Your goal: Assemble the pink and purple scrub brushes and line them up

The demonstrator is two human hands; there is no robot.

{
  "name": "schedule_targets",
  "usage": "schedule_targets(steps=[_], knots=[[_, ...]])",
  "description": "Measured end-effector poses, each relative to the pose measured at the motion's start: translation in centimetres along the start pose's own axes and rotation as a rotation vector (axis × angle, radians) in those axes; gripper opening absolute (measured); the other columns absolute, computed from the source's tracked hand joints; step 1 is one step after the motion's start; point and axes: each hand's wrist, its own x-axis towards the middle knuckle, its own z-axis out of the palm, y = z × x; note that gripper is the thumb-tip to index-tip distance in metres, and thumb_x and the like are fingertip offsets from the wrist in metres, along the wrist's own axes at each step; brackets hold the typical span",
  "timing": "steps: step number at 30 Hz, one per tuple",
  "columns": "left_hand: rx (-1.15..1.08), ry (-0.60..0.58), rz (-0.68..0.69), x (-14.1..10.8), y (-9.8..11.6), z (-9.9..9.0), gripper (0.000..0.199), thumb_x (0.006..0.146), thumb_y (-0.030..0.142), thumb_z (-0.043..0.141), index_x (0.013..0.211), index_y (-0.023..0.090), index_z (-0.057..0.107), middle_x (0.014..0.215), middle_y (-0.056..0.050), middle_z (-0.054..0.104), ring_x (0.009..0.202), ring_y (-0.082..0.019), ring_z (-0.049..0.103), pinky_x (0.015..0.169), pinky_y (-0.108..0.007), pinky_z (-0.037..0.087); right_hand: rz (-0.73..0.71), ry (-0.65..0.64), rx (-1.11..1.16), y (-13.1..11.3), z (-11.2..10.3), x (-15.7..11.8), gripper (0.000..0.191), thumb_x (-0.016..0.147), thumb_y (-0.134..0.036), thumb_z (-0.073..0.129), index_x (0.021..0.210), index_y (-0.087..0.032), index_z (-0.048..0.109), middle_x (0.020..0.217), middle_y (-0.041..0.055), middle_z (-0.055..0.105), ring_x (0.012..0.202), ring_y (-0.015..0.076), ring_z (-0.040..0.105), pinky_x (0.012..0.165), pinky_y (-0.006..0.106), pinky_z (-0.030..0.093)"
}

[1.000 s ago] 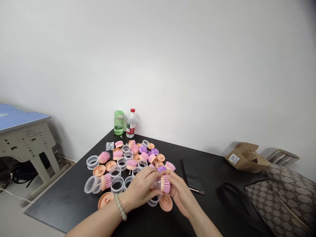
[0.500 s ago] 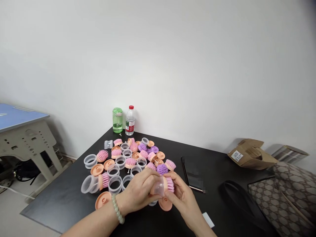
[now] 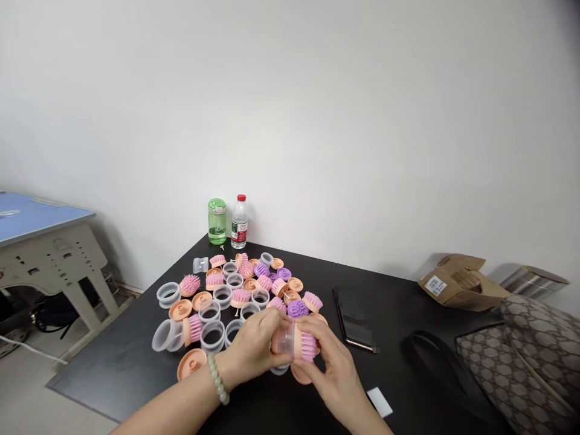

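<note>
Between my hands is a brush with pink bristles, an orange base and a clear plastic body (image 3: 286, 340), lying sideways above the table. My left hand (image 3: 256, 344), with a beaded bracelet at the wrist, is closed around the clear body. My right hand (image 3: 333, 362) grips the orange rim and pink bristle head (image 3: 308, 346) from the right. Clear rings (image 3: 212, 336), orange caps (image 3: 192, 364), pink bristle heads (image 3: 189, 284) and a purple bristle head (image 3: 298, 309) are spread beyond and left of my hands. Another brush with a clear body (image 3: 168, 336) lies at the left.
A green bottle (image 3: 217, 221) and a red-capped water bottle (image 3: 240, 222) stand at the wall. Right of my hands are a phone (image 3: 356, 320) and a white card (image 3: 379, 402). A brown paper bag (image 3: 462, 283) and a patterned bag (image 3: 525, 356) sit farther right.
The brush between my hands has shifted slightly left, its bristles now turned a little lower. My right hand has moved left and its fingers have come over the orange rim.
</note>
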Motion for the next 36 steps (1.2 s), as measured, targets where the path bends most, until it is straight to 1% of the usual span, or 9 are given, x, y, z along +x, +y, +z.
schedule_targets(steps=[3,7,12,14,17,19,24,29,36], knots=[[-0.031,-0.025,-0.055,0.0,-0.1,0.0,0.04,0.077,0.037,0.079,0.1,0.021,0.05,0.096,-0.006,0.067,0.084,-0.021,0.068,0.071,-0.032,0.056,-0.044,0.024,-0.077,0.0,-0.1,-0.2,0.036,0.089,-0.027,0.067,0.123,-0.03,0.059,0.134,0.0085,0.06,0.129,0.029,0.054,0.106,0.044,0.046],[-0.003,-0.036,-0.017,0.0,-0.2,0.0,0.039,0.079,0.034,0.078,0.104,0.021,0.051,0.101,-0.008,0.067,0.09,-0.023,0.068,0.074,-0.033,0.056,0.083,0.031,0.021,0.7,-0.2,-0.3,0.062,0.084,-0.039,0.072,0.139,-0.028,0.046,0.135,0.0122,0.059,0.122,0.0302,0.06,0.097,0.042,0.054],[-0.005,-0.016,0.094,0.0,-0.3,0.1,0.03,0.087,0.038,0.069,0.102,0.02,0.049,0.102,-0.009,0.066,0.091,-0.022,0.068,0.074,-0.031,0.057,0.113,-0.023,-0.011,0.4,-0.4,-0.1,0.036,0.088,-0.033,0.065,0.123,-0.025,0.06,0.114,0.0082,0.071,0.101,0.0249,0.071,0.083,0.032,0.059],[0.009,-0.013,0.081,0.0,-0.2,0.0,0.031,0.087,0.039,0.068,0.104,0.02,0.05,0.102,-0.009,0.066,0.091,-0.022,0.068,0.074,-0.032,0.057,0.074,-0.017,-0.052,-0.1,-0.4,0.0,0.036,0.086,-0.028,0.066,0.121,-0.026,0.062,0.123,0.0084,0.067,0.116,0.0265,0.065,0.093,0.034,0.056],[0.037,-0.016,0.054,0.0,-0.2,-0.1,0.032,0.087,0.038,0.068,0.106,0.02,0.05,0.101,-0.009,0.066,0.09,-0.023,0.067,0.073,-0.033,0.057,0.078,-0.018,-0.046,-0.3,-0.3,-0.1,0.057,0.082,-0.026,0.07,0.136,-0.028,0.052,0.142,0.0096,0.055,0.134,0.029,0.051,0.105,0.042,0.049],[0.035,-0.023,0.069,0.0,-0.1,-0.1,0.031,0.088,0.04,0.066,0.106,0.02,0.049,0.101,-0.009,0.065,0.089,-0.022,0.067,0.071,-0.032,0.057,0.143,-0.036,-0.019,-0.1,-0.3,-0.1,0.063,0.08,-0.03,0.073,0.138,-0.026,0.049,0.139,0.0116,0.058,0.127,0.0298,0.057,0.098,0.041,0.053],[0.01,-0.04,0.102,-0.1,0.0,0.0,0.032,0.089,0.042,0.065,0.107,0.02,0.049,0.102,-0.01,0.065,0.09,-0.023,0.067,0.073,-0.032,0.056,0.135,-0.06,-0.058,-0.2,-0.4,0.1,0.038,0.083,-0.03,0.07,0.119,-0.023,0.062,0.113,0.0092,0.071,0.101,0.0261,0.07,0.087,0.035,0.058],[-0.045,-0.08,-0.011,0.3,0.3,-0.4,0.03,0.081,0.034,0.072,0.099,0.02,0.052,0.098,-0.008,0.067,0.086,-0.023,0.065,0.072,-0.033,0.053,-0.06,-0.034,-0.088,-0.7,-0.7,0.3,0.037,0.083,-0.02,0.072,0.118,-0.028,0.063,0.122,0.0072,0.067,0.119,0.0269,0.061,0.1,0.038,0.052],[-0.401,-0.269,-0.365,1.8,0.9,-2.5,0.047,0.053,0.04,0.089,0.081,0.018,0.058,0.077,0.003,0.057,0.069,-0.013,0.048,0.063,-0.024,0.037,-0.256,-0.142,-0.008,-1.6,-1.9,0.8,0.028,0.089,-0.019,0.07,0.114,-0.032,0.065,0.118,0.0062,0.068,0.111,0.0248,0.066,0.093,0.039,0.056]])
